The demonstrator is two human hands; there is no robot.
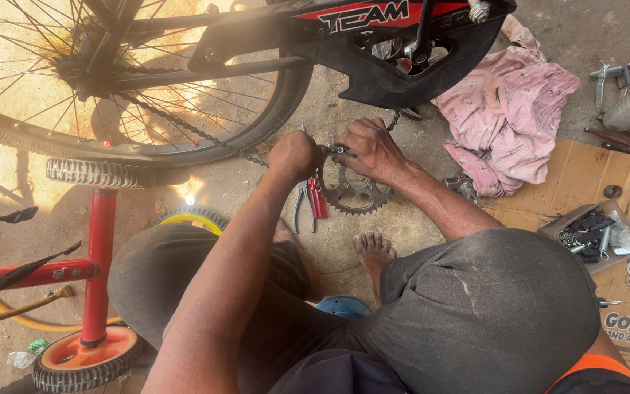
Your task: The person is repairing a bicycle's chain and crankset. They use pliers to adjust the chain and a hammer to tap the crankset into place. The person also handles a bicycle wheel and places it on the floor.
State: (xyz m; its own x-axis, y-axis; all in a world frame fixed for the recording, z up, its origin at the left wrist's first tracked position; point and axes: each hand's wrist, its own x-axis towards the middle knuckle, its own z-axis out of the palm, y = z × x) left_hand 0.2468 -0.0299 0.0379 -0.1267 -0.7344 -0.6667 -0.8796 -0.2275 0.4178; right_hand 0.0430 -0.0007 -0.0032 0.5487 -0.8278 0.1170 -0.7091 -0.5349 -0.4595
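Centre frame, just above a bare foot (373, 252): toothed chainring (354, 191) flat on the ground, directly under both hands. Left hand (294, 155) fisted around a small tool, right hand (375, 149) clamped on the chain (184, 125) end, right marginally nearer. Chain axis running up-left toward the rear wheel (111, 80), upper left.

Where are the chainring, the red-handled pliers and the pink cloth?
chainring (364, 198): head view, lower toothed rim.
red-handled pliers (318, 201): head view, red handle.
pink cloth (508, 109): head view, middle of the crumpled fabric.
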